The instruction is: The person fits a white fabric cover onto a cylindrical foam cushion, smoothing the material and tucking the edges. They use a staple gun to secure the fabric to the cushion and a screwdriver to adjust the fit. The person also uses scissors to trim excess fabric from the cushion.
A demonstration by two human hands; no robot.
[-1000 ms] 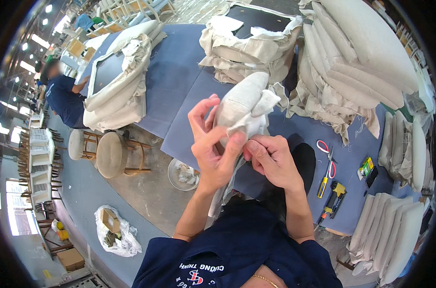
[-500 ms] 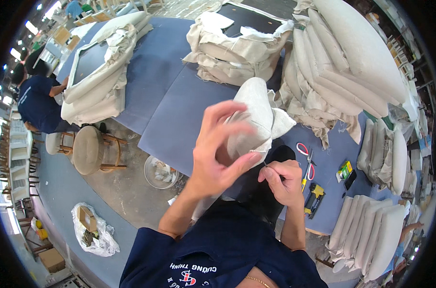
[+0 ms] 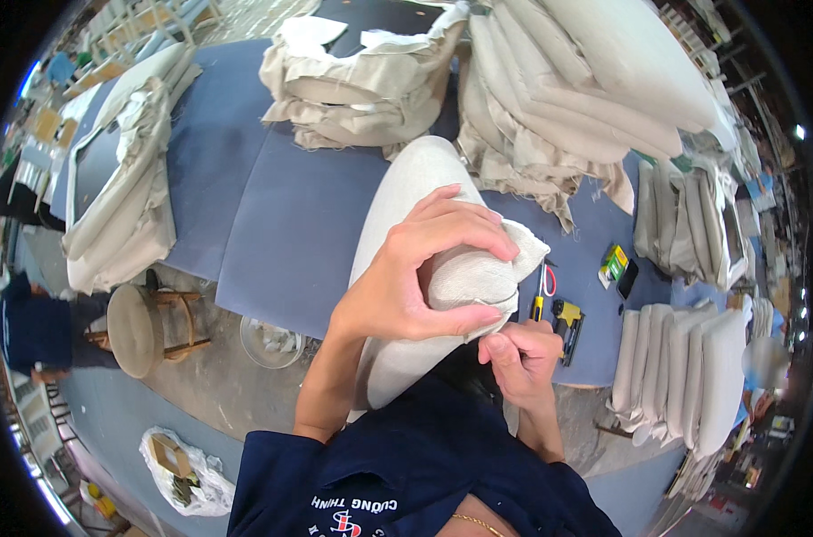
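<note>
A beige fabric-covered cushion (image 3: 412,170) leans slantwise in front of me between the table edge and my body. My left hand (image 3: 424,259) curls round its near right corner, fingers on top and thumb pressing the folded cloth. From that corner a loose flap of fabric (image 3: 524,251) sticks out. My right hand (image 3: 523,358) is closed in a pinch close to the fabric edge just below my left thumb; what lies between its fingers is hidden. Beyond it on the table are red-handled scissors (image 3: 549,281), a yellow-handled tool (image 3: 538,309) and a yellow-and-black staple gun (image 3: 568,324).
Stacked cushions (image 3: 361,107) and a taller pile (image 3: 594,89) stand on the blue table (image 3: 290,224). More cushions (image 3: 679,367) stand at the right. A small box (image 3: 613,266) lies near a black phone (image 3: 628,278). Left are a stool (image 3: 136,331), a scrap bucket (image 3: 270,344) and a co-worker (image 3: 35,327).
My left hand, raised with blurred fingers before, now grips the cushion corner. More of the cushion shows, and the view has swung to the right. My right hand stays pinched by the fabric edge.
</note>
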